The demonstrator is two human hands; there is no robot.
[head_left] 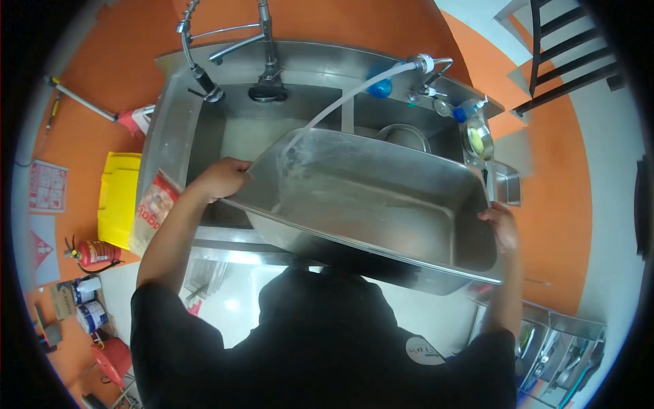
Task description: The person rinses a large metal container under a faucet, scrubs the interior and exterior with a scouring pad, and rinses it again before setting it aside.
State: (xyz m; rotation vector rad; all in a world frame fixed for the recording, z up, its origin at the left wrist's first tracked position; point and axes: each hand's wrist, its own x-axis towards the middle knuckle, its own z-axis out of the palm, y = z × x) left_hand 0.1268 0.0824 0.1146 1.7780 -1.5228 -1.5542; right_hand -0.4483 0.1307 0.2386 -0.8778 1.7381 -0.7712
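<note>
A large, deep stainless steel pan [368, 204] is held tilted over the front edge of the double sink [204, 153]. My left hand [228, 178] is closed around the rim at its left corner. At the other end, my right hand [503, 225] grips the right rim, thumb on top. A pale hose [354, 93] runs from the right-hand tap [429, 83] down into the pan's left end. Water appears to run from it and spread over the bottom. The fingers beneath the rim are partly hidden on both sides.
A spring-neck faucet [266, 61] stands behind the left basin. A round metal bowl [405, 136] lies in the right basin. A printed bag [155, 211] leans at the sink's left edge, beside a yellow bin [119, 198]. A small bowl [479, 142] sits at the right rim.
</note>
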